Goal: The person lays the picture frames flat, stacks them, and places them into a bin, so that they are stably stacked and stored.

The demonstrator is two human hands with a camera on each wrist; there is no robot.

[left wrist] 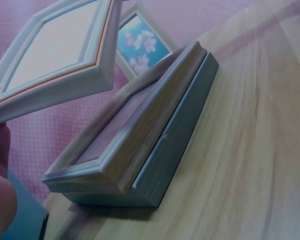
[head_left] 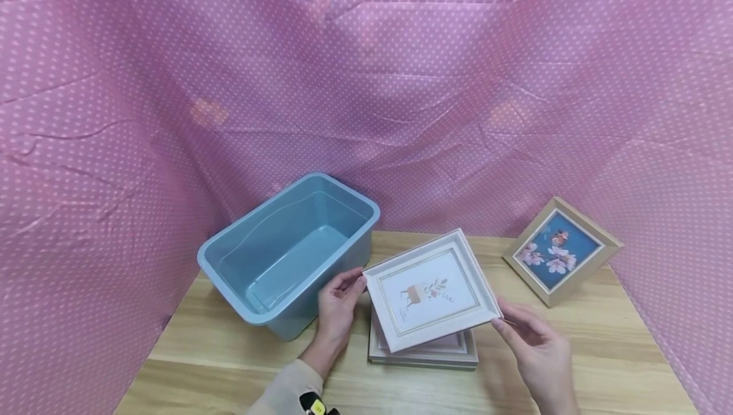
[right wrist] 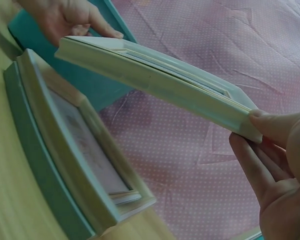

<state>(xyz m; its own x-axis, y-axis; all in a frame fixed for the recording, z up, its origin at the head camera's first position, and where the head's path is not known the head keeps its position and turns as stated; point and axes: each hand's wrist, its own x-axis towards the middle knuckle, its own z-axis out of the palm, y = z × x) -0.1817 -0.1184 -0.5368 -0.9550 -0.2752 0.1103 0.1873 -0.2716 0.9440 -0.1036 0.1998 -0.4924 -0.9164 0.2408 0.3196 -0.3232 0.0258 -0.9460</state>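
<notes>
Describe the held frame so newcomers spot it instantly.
Right of the blue bin in the head view, the left hand and right hand hold a pale frame with a plant print. Unlike the stacked frames below and blossom frame farther right, it is aloft.

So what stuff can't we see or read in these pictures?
Top of the bottom item, left wrist view: the stacked frame covers it.
Tiny marks on the held white frame, head view: too small to read.
Back of the blossom frame, head view: its own front hides it.
Part of the left hand, left wrist view: cut off by the picture's edge.
</notes>
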